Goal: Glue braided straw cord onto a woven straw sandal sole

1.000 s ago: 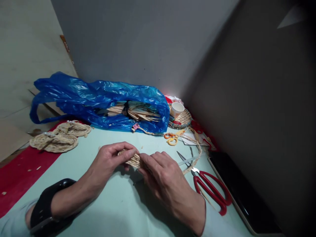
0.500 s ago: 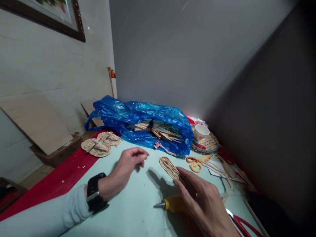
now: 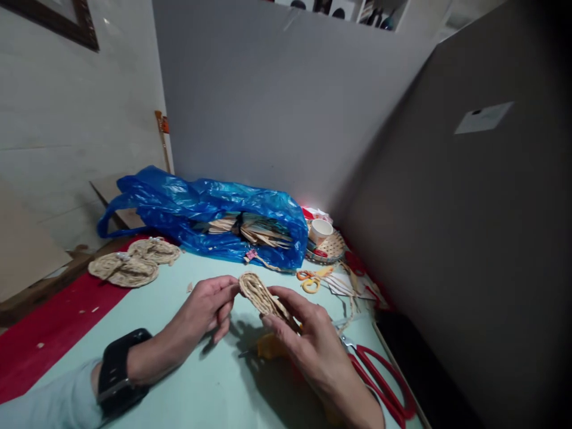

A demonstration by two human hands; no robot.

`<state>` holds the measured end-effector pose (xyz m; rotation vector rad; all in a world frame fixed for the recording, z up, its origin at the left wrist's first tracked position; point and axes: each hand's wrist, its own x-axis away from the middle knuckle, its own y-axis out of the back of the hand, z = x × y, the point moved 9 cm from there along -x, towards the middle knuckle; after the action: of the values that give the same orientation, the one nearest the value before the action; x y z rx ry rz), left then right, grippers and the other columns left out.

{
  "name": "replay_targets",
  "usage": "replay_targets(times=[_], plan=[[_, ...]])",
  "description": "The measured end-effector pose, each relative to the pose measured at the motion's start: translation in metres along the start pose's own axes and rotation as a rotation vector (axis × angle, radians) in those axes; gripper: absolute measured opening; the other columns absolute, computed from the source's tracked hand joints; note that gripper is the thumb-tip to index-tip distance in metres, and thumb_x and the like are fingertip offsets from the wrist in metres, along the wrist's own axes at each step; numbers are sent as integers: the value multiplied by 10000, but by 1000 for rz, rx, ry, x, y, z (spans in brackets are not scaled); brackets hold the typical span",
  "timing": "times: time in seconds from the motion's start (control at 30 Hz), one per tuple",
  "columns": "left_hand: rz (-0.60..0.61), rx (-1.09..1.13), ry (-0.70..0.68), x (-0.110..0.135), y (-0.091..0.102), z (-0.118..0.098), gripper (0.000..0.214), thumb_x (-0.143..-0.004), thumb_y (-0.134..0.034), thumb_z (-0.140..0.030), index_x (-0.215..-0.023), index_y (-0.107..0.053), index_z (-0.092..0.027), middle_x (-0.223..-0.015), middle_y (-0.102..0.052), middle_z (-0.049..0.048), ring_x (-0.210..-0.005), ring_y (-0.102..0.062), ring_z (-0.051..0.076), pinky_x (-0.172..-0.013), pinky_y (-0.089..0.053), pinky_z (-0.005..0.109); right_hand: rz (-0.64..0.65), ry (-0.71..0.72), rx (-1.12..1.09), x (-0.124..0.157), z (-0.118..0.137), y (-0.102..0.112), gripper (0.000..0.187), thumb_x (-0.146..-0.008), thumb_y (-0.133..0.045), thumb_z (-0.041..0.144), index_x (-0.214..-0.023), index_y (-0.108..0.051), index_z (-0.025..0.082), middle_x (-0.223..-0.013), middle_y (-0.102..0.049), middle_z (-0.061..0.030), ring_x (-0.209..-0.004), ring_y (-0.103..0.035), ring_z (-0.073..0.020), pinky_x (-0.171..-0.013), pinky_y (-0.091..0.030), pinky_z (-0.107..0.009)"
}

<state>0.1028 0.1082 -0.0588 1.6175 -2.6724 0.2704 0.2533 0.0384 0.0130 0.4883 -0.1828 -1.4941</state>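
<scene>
My right hand (image 3: 313,339) grips a flat oval coil of straw braid (image 3: 257,292) above the table. My left hand (image 3: 205,310) is at the coil's left end, thumb and forefinger pinched on its edge. A yellow glue gun (image 3: 270,347) lies beneath, partly hidden by my right hand. Beside my right wrist lie scissors with red handles (image 3: 386,381). To the left are finished-looking woven straw pieces (image 3: 125,269), oval and similar in colour to the coil.
A blue plastic bag (image 3: 214,196) holding bundled straw (image 3: 263,230) lies at the back. Right of it, a woven tray (image 3: 333,247) bears a white cup (image 3: 320,229). Orange-and-yellow scissors (image 3: 310,285) lie before the tray. A grey partition (image 3: 277,107) stands behind; a red cloth (image 3: 62,328) runs along the left.
My left hand has come to the coil, from which it was apart before, and pinches its end. My right hand keeps its hold. The view has turned to the right.
</scene>
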Motion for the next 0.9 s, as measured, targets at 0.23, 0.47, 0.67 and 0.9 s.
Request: replay_targets(times=[0.23, 0.47, 0.67, 0.9], plan=[[-51, -163, -33, 17, -6, -21, 388, -796, -780, -526, -650, -667, -184, -373, -410, -95, -286, -355, 64, -357, -177, 194, -1, 13, -84, 5, 8, 0, 334, -940, -679, 306, -1255, -700, 196, -992, -792, -52, -798, -685, -173, -669, -536, -257], [-110, -231, -62, 15, 0, -26, 413, -777, -772, -510, -557, -582, -217, -378, -510, -52, -363, -429, 99, -417, -305, 221, -38, -86, -215, 3, -5, 5, 425, -887, -714, 393, -1257, -672, 187, -926, -732, -47, -794, -646, -185, -677, -505, -282], [-141, -169, -69, 4, 22, -27, 370, -822, -774, -543, -715, -638, -216, -537, -665, -15, -516, -640, 177, -518, -482, 278, -153, -128, -283, -3, -12, 19, 511, -835, -728, 490, -1243, -654, 190, -918, -710, -47, -864, -697, -219, -776, -561, -333], [-224, -199, 19, -6, 48, -10, 281, -1012, -672, -416, -1142, -688, -167, -1027, -739, 44, -802, -713, 181, -724, -622, 365, -270, -4, -222, 9, 1, 42, 401, -956, -699, 522, -1244, -704, 244, -1054, -779, -83, -915, -750, -258, -770, -630, -343]])
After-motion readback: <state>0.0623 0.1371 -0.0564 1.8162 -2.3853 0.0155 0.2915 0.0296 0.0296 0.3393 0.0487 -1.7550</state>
